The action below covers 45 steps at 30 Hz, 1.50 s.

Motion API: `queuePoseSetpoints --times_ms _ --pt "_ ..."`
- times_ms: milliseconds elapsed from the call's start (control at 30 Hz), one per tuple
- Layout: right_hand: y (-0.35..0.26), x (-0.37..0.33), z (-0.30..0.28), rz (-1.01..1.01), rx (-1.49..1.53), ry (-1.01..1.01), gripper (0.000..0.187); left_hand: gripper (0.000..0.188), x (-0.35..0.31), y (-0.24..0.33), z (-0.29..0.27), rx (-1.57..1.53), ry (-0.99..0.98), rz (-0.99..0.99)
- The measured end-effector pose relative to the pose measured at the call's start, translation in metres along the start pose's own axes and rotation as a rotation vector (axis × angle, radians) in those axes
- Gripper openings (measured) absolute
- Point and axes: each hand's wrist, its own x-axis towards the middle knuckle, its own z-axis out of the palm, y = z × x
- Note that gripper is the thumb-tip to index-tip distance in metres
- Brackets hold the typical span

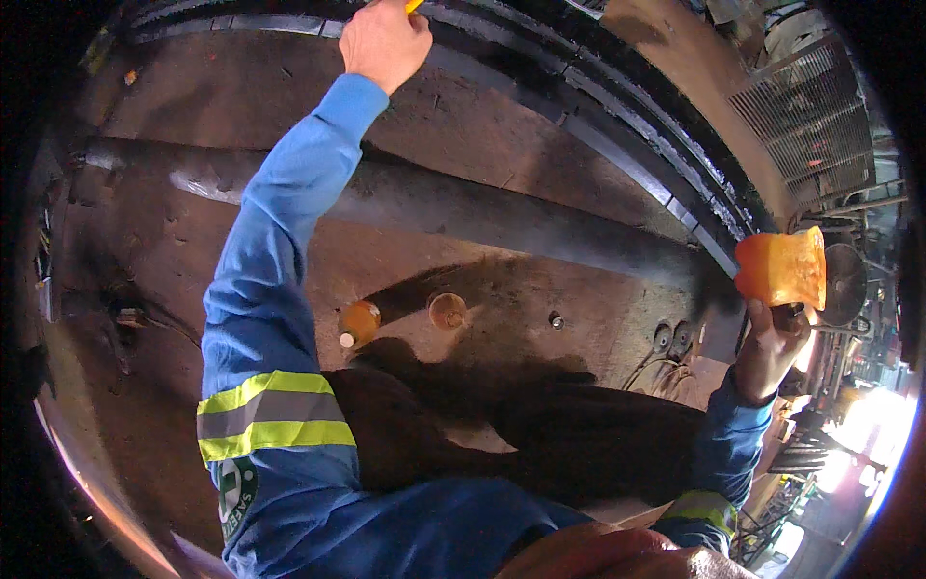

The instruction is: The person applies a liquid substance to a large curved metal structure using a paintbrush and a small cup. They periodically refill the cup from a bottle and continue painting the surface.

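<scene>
At the top edge, my left hand (384, 43) is closed around a slim yellow object (413, 5). Most of that object lies outside the picture, so its kind does not show. Over on the right, my right hand (772, 343) grips a translucent orange cup (781, 268) from below, its wide rim tilted to the right. A long curved dark metal rim (617, 96) with lighter strips runs between the two hands. The left hand is beside its upper stretch, and the cup is close to its right end.
A thick dark pipe (463, 207) crosses the brown floor under my left arm. Nearer stand an orange bottle with a white cap (360, 324) and a clear cup (447, 311). A small metal piece (557, 319) lies to their right. Grating (805, 125) and a fan (845, 280) are far right.
</scene>
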Motion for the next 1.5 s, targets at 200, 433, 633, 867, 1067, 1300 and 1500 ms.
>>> queuePoseSetpoints --times_ms 200,433,633,867,1067,1300,1500 --pt "-0.008 0.011 0.026 -0.009 0.089 -0.121 0.042 0.021 -0.034 0.048 0.016 0.182 -0.266 0.246" --pt "-0.013 0.021 0.050 -0.089 0.129 -0.211 0.044 0.023 -0.013 0.045 0.014 -0.193 -0.462 0.094" --pt "0.005 0.028 0.072 -0.170 -0.005 -0.320 0.046 0.030 0.008 -0.075 0.002 -0.064 -0.173 -0.272" --pt "0.036 0.046 0.124 -0.181 0.077 -0.494 0.034 0.031 -0.026 -0.010 0.050 -0.215 -0.118 -0.319" --pt "0.067 0.062 0.152 -0.305 -0.087 -0.444 0.039 0.025 -0.050 0.051 0.055 -0.371 -0.426 0.060" --pt "0.074 0.061 0.159 -0.446 -0.149 -0.351 0.045 0.029 -0.012 -0.014 0.039 -0.161 -0.262 -0.053" --pt "0.099 0.053 0.162 -0.607 -0.264 -0.357 0.051 0.021 -0.001 0.032 -0.130 -0.366 -0.583 0.490"
